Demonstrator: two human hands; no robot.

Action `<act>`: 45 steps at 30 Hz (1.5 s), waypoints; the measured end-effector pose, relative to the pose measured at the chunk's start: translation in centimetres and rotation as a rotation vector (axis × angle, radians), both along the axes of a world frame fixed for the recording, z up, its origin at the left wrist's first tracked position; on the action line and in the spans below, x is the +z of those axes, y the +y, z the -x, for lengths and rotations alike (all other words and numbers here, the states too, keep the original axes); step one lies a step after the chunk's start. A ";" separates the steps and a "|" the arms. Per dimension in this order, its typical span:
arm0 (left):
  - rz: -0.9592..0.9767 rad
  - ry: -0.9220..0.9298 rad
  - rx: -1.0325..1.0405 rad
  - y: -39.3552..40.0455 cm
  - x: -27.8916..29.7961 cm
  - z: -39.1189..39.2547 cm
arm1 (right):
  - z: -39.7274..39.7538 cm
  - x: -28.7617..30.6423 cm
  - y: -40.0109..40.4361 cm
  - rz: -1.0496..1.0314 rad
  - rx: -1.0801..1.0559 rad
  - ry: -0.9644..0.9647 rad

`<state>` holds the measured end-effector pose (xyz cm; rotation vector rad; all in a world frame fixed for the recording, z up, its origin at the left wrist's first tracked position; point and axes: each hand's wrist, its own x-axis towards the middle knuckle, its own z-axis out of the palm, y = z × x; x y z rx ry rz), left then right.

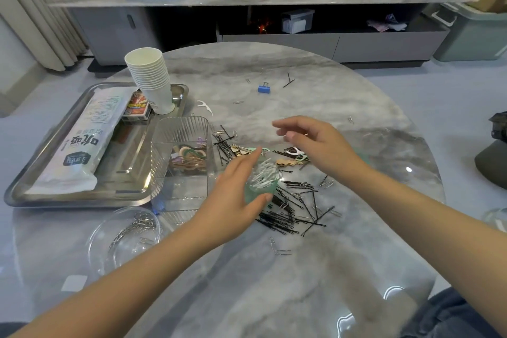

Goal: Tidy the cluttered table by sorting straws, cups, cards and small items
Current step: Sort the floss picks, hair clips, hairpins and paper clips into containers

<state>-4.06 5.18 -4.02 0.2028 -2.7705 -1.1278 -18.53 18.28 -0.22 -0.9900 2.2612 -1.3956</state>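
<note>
My left hand [233, 195] grips a small green-tinted clear tub [263, 181] full of white floss picks, held just above a heap of black hairpins [290, 211]. My right hand [315, 143] hovers over the pile with fingers spread, blurred, nothing visibly in it. More floss picks [295, 152] and flat clips lie under it. A clear ribbed organizer box [182, 156] with coloured clips stands left of the heap. A stack of paper cups [151, 79], a card pack [137, 107] and a bag of straws [85, 143] rest on a steel tray [33, 186].
A clear bowl [123, 233] holding paper clips sits at the near left. A blue binder clip [264, 88], stray hairpins [288, 80] and loose paper clips [277, 248] dot the round marble table [356, 90]. A low cabinet stands behind.
</note>
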 end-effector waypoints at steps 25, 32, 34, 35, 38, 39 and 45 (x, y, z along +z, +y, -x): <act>-0.032 -0.158 0.060 0.1 -1.4 -1.5 | 1.1 -5.8 -1.2 -0.372 -0.010 -0.112; -0.067 -0.136 0.085 0.2 -1.0 -0.9 | 1.1 -2.9 -0.1 -0.119 -0.149 -0.638; -0.080 -0.129 0.098 0.2 -1.0 -0.8 | 1.0 -2.1 0.2 -0.123 -0.158 -0.447; -0.088 -0.127 0.107 0.3 -0.9 -0.7 | 0.9 -1.6 0.3 -0.104 -0.136 -0.314; -0.117 -0.111 0.121 0.3 -0.9 -0.5 | 0.1 0.2 0.7 -0.075 0.011 0.103; -0.121 -0.105 0.122 0.3 -1.0 -0.4 | -0.2 0.6 0.9 -0.098 0.058 0.261; -0.128 -0.071 0.101 0.4 -1.2 -0.3 | -1.4 -0.5 0.4 -0.127 0.252 0.703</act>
